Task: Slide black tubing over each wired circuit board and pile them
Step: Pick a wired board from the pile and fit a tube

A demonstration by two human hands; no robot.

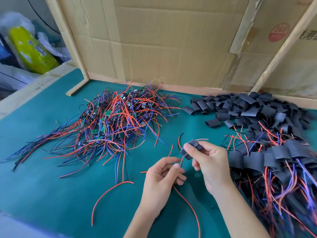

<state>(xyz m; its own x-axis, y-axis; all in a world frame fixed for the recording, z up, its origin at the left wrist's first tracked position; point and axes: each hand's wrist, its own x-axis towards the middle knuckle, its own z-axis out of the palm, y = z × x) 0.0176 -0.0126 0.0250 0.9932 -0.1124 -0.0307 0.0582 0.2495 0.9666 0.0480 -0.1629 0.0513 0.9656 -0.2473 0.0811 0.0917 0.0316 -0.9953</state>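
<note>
**Sleeve halfway on: draw the wires through**

Your right hand (210, 162) pinches a piece of black tubing (191, 149) between thumb and curled fingers, holding it in the air above the green tabletop (51, 186), near the middle of the view. Your left hand (162, 176) sits just below and left of it, fingertips closed on the wires (181, 162) that come out of the tubing's lower end. The circuit board itself is hidden; I judge it is inside the sleeve or just entering it, but I cannot tell how far.

The step in hand looks like the sliding itself. The tubing's long axis runs on a diagonal, from upper left to lower right, with short red leads curling out of the upper end and the longer wires trailing down toward you from the lower end.

The next move calls for pulling the wires along that same diagonal while your right hand keeps the sleeve steady, so the board seats squarely inside and does not catch on the edge. Keep the trailing wires together so none folds back at the mouth.

Afterwards it belongs on the finished pile (274, 162) at your right, just beside your right hand. The bare boards (113, 117) lie heaped at the left, and the empty sleeves (240, 107) at the far right.
</note>
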